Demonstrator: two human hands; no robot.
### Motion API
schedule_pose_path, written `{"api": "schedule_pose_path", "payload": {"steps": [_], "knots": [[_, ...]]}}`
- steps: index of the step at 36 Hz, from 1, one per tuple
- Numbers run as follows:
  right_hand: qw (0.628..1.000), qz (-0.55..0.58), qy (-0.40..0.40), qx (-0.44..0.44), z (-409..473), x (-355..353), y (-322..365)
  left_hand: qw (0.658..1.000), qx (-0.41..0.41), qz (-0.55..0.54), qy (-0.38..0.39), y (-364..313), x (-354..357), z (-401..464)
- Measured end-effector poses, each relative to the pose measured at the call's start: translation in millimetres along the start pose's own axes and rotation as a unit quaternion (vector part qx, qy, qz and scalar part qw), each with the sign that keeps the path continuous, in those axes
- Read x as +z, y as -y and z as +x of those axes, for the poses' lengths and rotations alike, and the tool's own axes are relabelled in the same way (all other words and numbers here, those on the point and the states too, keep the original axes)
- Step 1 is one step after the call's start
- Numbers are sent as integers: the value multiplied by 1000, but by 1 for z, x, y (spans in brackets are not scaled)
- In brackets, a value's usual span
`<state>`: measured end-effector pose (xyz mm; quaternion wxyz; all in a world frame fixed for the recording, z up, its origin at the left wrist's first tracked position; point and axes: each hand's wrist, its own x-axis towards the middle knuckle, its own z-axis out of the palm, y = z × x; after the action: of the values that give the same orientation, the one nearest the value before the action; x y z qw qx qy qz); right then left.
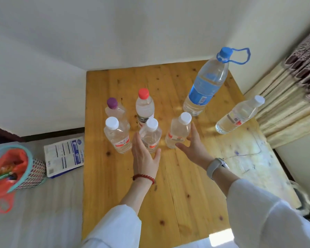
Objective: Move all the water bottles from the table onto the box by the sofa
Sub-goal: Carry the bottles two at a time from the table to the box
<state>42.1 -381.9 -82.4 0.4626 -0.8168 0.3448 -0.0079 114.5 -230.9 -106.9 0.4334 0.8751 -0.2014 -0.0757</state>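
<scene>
Bright daylight – soft shadows, warped blurry edges.

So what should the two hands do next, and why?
Probably close each hand around the bottle in front of it. The left hand is open beside the middle white-capped clear plastic bottle, and the right hand is open around the right white-capped clear plastic bottle. Neither is gripped yet, and all seven bottles stand on the wooden table.

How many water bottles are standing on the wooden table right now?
7. Purple-capped and red-capped behind; three white-capped in front; large blue-capped back right; white-capped far right. None seem hidden.
</scene>
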Motion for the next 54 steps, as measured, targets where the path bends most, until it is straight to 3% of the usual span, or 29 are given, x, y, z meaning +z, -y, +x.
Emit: {"api": "schedule_pose_path", "payload": {"steps": [6, 15, 24, 33, 41, 45, 49, 54], "knots": [[998, 60, 6, -5, 22, 8, -3, 997, 54, -60, -16, 11, 12, 26], [992, 109, -59, 14, -14, 7, -18, 986, 101, -101, 84, 9, 6, 38], [976, 107, -172, 77, -133, -20, -55, 967, 101, -130, 196, -38, 11, -39], [939, 65, -274, 200, -301, -49, -124, 905, 160, -61, 389, -100, 60, -168], [839, 145, -406, 332, -510, -50, -185, 802, 259, -45, 536, -166, 87, -355], [768, 179, -486, 376, -621, -33, -209, 743, 311, -37, 591, -181, 95, -461], [698, 193, -537, 433, -725, -12, -223, 661, 352, -26, 663, -196, 101, -570], [561, 239, -617, 498, -836, 21, -243, 540, 419, -16, 730, -219, 98, -702]]}}
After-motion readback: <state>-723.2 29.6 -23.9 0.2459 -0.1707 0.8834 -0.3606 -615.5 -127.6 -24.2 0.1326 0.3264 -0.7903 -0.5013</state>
